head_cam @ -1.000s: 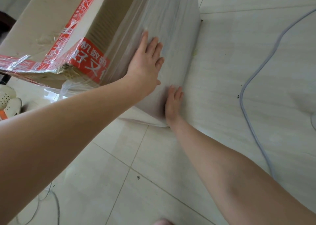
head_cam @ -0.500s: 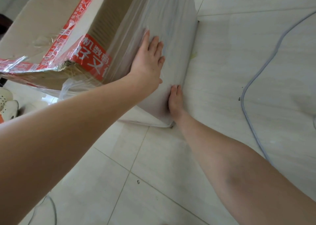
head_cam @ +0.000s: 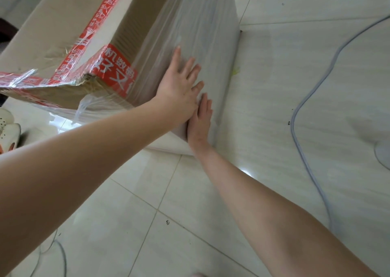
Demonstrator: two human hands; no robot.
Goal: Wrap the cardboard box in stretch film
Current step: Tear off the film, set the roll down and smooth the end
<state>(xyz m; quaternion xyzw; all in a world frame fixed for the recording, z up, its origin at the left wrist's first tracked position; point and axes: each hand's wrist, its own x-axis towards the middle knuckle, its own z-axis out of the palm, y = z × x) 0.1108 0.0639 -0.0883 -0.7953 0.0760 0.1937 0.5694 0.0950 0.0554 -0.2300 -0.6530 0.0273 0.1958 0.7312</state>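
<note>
Bright, even daylight; shadows few and soft. Logged 1 small blown-out glare spot on floor tile (head_cam: 245, 168) beside right forearm (head_cam: 263, 209), plus a paler reflection at left under the cardboard box (head_cam: 52, 34). Milky sheen in streaks across stretch film (head_cam: 200, 34); sparkle on crinkled red tape (head_cam: 21, 80). Darkest shadow tucked behind right hand (head_cam: 200, 122). Wide-angle bowing at edges, seen in grey cable (head_cam: 304, 156). Left forearm (head_cam: 63, 181) close to lens, oversized, slightly soft.

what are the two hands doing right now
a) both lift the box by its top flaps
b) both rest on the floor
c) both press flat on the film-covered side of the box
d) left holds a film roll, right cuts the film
C: the left hand and the right hand both lie with straight fingers against the stretch film on the side of the cardboard box, the right one lower down.
</note>
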